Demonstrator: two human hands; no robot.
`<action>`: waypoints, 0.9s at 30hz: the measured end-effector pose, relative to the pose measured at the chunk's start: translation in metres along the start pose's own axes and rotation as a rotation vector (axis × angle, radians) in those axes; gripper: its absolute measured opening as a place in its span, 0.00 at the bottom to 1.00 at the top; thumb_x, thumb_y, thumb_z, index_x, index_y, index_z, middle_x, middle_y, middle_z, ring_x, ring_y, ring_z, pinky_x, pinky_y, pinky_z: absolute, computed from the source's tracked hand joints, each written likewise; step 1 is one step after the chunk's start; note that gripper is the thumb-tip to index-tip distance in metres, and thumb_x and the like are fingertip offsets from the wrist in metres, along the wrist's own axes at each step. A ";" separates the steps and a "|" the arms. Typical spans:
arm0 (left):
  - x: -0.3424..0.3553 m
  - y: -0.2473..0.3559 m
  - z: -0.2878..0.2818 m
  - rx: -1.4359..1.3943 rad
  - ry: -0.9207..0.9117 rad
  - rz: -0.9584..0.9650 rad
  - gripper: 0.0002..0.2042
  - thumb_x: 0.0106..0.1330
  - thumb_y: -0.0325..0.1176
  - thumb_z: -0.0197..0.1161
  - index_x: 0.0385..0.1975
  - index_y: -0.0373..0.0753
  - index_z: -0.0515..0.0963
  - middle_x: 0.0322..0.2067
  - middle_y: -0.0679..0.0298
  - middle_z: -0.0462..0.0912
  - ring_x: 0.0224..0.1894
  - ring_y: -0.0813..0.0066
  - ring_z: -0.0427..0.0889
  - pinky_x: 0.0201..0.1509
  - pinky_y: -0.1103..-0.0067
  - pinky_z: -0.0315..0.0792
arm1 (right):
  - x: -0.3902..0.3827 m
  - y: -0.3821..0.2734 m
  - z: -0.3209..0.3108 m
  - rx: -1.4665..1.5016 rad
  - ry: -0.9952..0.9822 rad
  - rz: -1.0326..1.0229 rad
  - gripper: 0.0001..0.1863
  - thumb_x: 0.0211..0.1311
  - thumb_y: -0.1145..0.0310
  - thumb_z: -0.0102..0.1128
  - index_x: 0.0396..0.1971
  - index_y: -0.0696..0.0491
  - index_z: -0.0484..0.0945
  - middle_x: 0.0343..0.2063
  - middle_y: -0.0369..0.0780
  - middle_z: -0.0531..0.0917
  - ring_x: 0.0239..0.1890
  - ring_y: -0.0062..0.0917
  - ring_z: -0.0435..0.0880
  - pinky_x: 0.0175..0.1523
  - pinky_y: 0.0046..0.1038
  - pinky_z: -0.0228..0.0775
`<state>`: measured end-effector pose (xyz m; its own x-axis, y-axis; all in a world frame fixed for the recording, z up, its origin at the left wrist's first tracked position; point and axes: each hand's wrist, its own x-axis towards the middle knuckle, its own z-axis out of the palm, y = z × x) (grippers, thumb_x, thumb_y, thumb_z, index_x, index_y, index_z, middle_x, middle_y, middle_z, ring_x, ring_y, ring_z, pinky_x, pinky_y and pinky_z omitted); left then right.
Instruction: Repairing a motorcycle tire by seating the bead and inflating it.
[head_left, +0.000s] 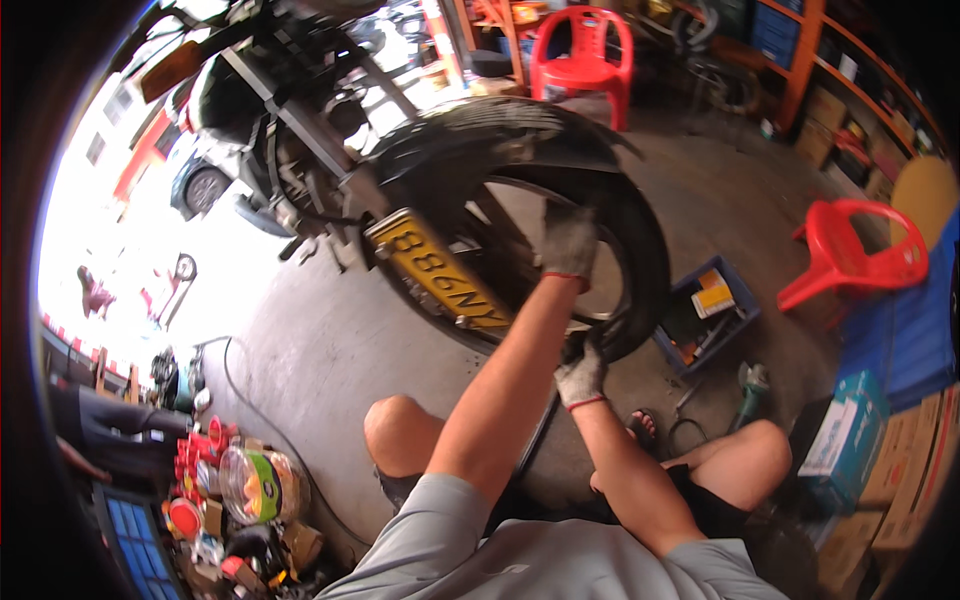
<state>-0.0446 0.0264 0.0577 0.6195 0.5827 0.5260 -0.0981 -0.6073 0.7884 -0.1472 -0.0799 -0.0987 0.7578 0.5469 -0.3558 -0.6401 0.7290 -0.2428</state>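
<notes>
A motorcycle's front wheel with a black tyre stands before me under a dark mudguard. A yellow number plate is fixed beside the fork. My left hand, in a grey work glove with a red cuff, is closed at the wheel's inner rim and spokes, its fingertips partly hidden. Lower down, my right hand, gloved likewise, is closed at the tyre's bottom edge around something dark. What it holds is too small and dark to name.
A blue crate with boxes and tools sits right of the wheel, near an angle grinder. Red plastic chairs stand behind and right. Loose parts and a clear tub crowd the left. A hose crosses the floor. Someone's arm shows far left.
</notes>
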 end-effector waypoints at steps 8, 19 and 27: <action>-0.001 0.028 -0.009 -0.424 0.055 -0.274 0.29 0.48 0.38 0.68 0.48 0.27 0.69 0.44 0.44 0.77 0.48 0.50 0.77 0.53 0.68 0.70 | -0.059 -0.056 0.008 -0.317 0.053 0.304 0.22 0.62 0.43 0.50 0.17 0.42 0.63 0.10 0.26 0.50 0.11 0.17 0.48 0.20 0.22 0.41; 0.004 0.025 -0.019 -0.388 0.070 -0.286 0.31 0.47 0.40 0.68 0.48 0.26 0.67 0.43 0.44 0.78 0.48 0.51 0.78 0.51 0.69 0.71 | -0.074 -0.172 0.033 -1.034 0.279 0.527 0.23 0.57 0.41 0.56 0.15 0.44 0.70 0.06 0.28 0.57 0.06 0.18 0.54 0.12 0.22 0.43; -0.007 0.032 -0.052 -0.401 0.074 -0.276 0.21 0.53 0.37 0.63 0.41 0.27 0.73 0.39 0.46 0.80 0.44 0.51 0.79 0.48 0.68 0.72 | -0.068 -0.233 0.080 -1.962 -0.149 0.287 0.15 0.63 0.62 0.49 0.42 0.55 0.77 0.35 0.38 0.79 0.34 0.21 0.74 0.39 0.25 0.65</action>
<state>-0.0925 0.0307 0.0956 0.6091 0.7380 0.2903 -0.2393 -0.1779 0.9545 -0.0396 -0.2542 0.0539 0.5622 0.6444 -0.5184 0.1170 -0.6825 -0.7214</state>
